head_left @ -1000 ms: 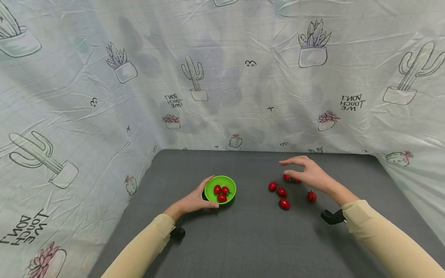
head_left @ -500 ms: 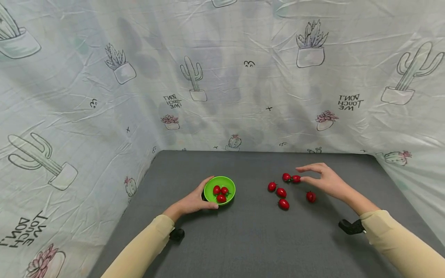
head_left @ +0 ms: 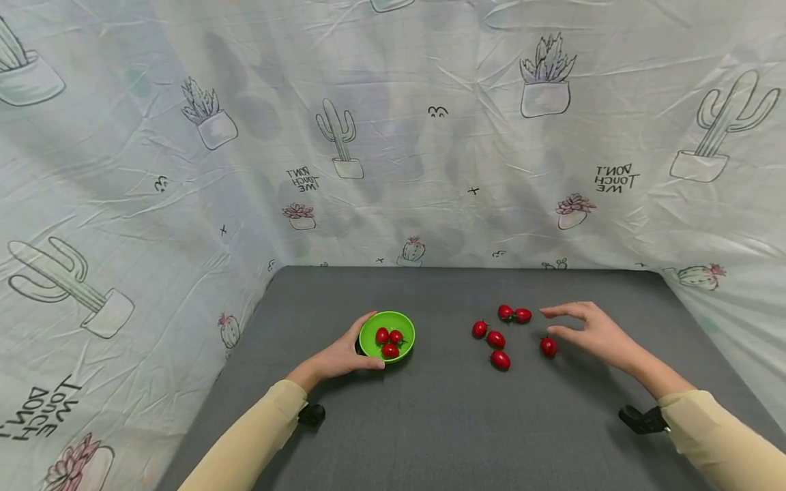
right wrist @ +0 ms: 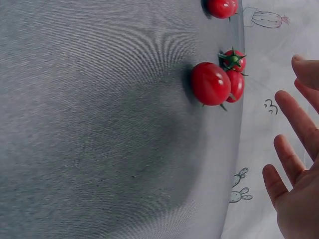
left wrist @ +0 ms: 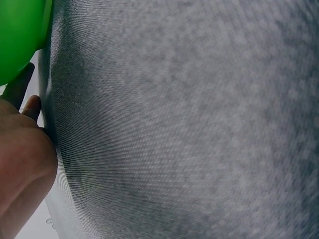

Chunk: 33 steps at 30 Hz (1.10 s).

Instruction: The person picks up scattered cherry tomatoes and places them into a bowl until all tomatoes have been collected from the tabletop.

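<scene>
My left hand grasps the small green plastic bowl at centre frame. My right hand, fingers released, hovers beside the nearest red cherry tomato; I should pinch it gently, without squeezing.

Left hand curled in a grip; right hand hovers, fingers spread.
</scene>
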### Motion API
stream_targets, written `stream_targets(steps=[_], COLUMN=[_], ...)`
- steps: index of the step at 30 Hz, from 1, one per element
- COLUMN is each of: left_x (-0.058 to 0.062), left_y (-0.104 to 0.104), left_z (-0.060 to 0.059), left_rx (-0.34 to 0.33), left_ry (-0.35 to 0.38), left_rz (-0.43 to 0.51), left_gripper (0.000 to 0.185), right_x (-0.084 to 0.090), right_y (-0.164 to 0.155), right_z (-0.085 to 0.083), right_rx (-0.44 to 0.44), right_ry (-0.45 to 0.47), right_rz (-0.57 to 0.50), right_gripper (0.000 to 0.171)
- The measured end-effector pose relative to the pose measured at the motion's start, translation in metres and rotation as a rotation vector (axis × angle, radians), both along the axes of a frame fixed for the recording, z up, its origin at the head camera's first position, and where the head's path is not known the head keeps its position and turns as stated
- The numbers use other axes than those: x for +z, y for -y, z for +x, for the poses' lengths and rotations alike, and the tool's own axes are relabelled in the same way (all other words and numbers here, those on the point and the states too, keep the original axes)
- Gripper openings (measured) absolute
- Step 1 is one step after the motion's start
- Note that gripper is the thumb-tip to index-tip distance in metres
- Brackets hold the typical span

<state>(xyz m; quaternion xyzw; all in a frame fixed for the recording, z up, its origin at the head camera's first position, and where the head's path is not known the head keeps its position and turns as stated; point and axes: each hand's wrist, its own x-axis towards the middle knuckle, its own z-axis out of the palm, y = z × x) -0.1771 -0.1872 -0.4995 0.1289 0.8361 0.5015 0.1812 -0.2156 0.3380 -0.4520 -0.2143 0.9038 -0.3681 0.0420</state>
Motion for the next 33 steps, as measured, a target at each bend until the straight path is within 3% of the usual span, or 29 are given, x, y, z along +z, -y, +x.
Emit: stream_targets(steps=[10, 20, 33], left_x=[0.000, -0.002, -0.001], left_y=[0.001, 0.001, 0.000], left_z=[0.000, 0.000, -0.001], left_rx=[0.003, 0.001, -0.002], left_ry=[0.001, 0.005, 0.007], left_rz=[0.011, -0.008, -0.012], left_gripper=[0.107, 0.107, 0.110], right_x=[-0.018, -0.036, -0.041], right_y=[-0.009, -0.012, -0.007], right_z=[0.011, 0.014, 0.022], right_rx=[0.016, 0.056, -0.083], right_ry=[-0.033, -0.170, -0.072], right_rz=[-0.010, -0.009, 0.058], right_gripper=[0.041, 0.031, 0.039])
